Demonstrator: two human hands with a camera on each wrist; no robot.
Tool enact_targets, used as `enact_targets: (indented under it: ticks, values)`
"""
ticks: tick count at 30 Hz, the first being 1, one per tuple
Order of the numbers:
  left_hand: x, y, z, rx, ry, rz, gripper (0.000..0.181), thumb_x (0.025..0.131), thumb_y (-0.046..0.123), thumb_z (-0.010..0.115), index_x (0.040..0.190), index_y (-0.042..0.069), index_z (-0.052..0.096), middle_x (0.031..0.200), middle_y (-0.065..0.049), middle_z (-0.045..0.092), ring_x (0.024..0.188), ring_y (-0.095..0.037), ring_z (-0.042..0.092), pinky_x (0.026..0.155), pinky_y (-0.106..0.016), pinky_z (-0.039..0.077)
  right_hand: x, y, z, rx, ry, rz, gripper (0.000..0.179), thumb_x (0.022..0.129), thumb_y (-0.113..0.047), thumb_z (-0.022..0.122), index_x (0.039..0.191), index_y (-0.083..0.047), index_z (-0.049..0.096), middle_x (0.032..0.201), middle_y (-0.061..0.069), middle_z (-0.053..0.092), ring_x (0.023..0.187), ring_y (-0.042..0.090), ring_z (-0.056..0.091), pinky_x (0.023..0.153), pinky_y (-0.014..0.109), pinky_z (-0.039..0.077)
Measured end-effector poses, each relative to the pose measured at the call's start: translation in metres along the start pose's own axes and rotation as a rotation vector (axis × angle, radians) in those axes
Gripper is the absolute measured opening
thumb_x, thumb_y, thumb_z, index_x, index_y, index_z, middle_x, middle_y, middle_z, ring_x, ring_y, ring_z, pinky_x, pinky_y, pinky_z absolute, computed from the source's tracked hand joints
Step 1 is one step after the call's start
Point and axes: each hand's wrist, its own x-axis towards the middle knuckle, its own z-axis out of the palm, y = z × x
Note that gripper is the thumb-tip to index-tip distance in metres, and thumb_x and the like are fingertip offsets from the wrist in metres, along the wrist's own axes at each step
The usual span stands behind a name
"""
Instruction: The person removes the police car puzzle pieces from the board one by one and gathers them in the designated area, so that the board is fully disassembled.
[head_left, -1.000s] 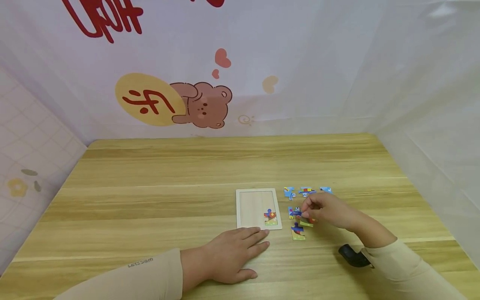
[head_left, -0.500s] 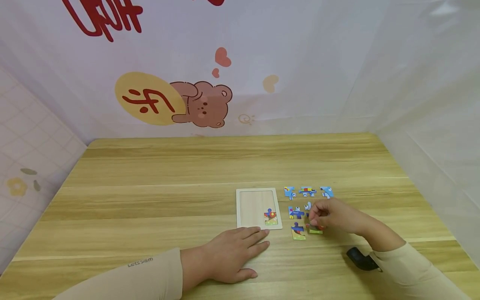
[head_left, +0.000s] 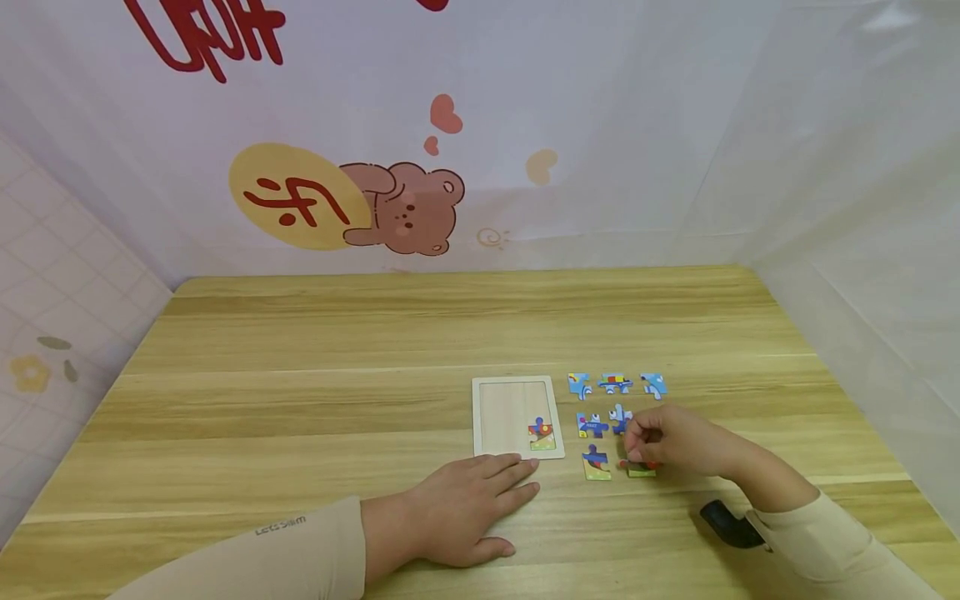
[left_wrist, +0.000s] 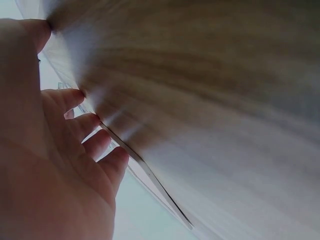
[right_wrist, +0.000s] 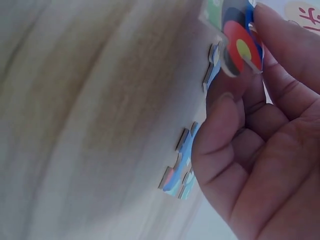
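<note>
My right hand (head_left: 678, 442) pinches a puzzle piece (head_left: 642, 471) between thumb and fingers, low over the table right of the tray. In the right wrist view this puzzle piece shows a red disc with a yellow centre and a green edge; the fingers hide part of it. My left hand (head_left: 468, 508) lies with fingers spread on the table, fingertips at the near edge of a pale wooden puzzle tray (head_left: 477, 417). In the left wrist view, fingertips touch the tray's rim (left_wrist: 162, 190). One red, blue and green piece (head_left: 541, 435) sits in the tray's near right corner.
Several loose puzzle pieces lie in rough rows right of the tray, among them a blue piece (head_left: 654, 384), a blue and white piece (head_left: 620, 418) and a yellow and blue piece (head_left: 597, 465). A printed cloth (head_left: 600, 150) hangs behind the wooden table (head_left: 300, 358).
My right hand has moved right and slightly nearer with the puzzle piece, uncovering the upper right blue piece and the middle blue and white piece. My left hand stays put.
</note>
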Motion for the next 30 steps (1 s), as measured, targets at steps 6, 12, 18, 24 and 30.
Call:
enact_targets:
  ticks: [6,12,18,24,30]
  values:
    - [0.000,0.000,-0.001,-0.006,-0.014,0.000,0.065,0.098,0.057,0.035,0.149,0.017,0.038,0.156,-0.003,0.031,0.141,-0.019,0.032,0.110,-0.029,0.032,-0.001,0.001,0.004,-0.015,0.016,-0.007,0.008,0.088,-0.003,0.065,0.081,-0.007,0.062,0.069,-0.007,0.053,0.060,0.002,0.045,0.053,0.020,0.039]
    - [0.000,0.000,-0.001,-0.009,-0.014,0.000,0.065,0.098,0.057,0.035,0.149,0.016,0.038,0.156,-0.003,0.032,0.141,-0.019,0.033,0.111,-0.029,0.032,-0.001,0.001,0.006,-0.080,0.046,-0.003,0.010,0.087,-0.002,0.065,0.081,-0.008,0.061,0.069,-0.008,0.054,0.061,0.001,0.045,0.054,0.020,0.039]
    - [0.000,0.000,-0.001,-0.013,-0.013,-0.001,0.065,0.098,0.056,0.036,0.149,0.016,0.038,0.156,-0.003,0.032,0.141,-0.019,0.032,0.111,-0.029,0.032,-0.002,0.000,0.009,-0.133,0.072,-0.004,0.008,0.088,-0.003,0.067,0.083,-0.007,0.062,0.073,-0.007,0.057,0.063,0.002,0.046,0.055,0.021,0.040]
    - [0.000,0.000,-0.001,-0.015,-0.015,-0.003,0.065,0.098,0.056,0.036,0.149,0.017,0.038,0.156,-0.003,0.031,0.141,-0.019,0.032,0.110,-0.029,0.032,-0.002,-0.002,0.012,-0.187,0.098,0.036,0.008,0.087,-0.005,0.068,0.084,-0.009,0.062,0.076,-0.007,0.057,0.065,0.003,0.046,0.056,0.021,0.041]
    - [0.000,0.000,-0.002,-0.028,-0.030,-0.008,0.065,0.098,0.057,0.035,0.150,0.017,0.037,0.157,-0.003,0.030,0.142,-0.019,0.031,0.111,-0.029,0.032,-0.002,-0.004,0.013,-0.202,0.113,0.058,0.008,0.086,-0.002,0.068,0.083,-0.007,0.063,0.075,-0.006,0.057,0.065,0.004,0.046,0.056,0.021,0.041]
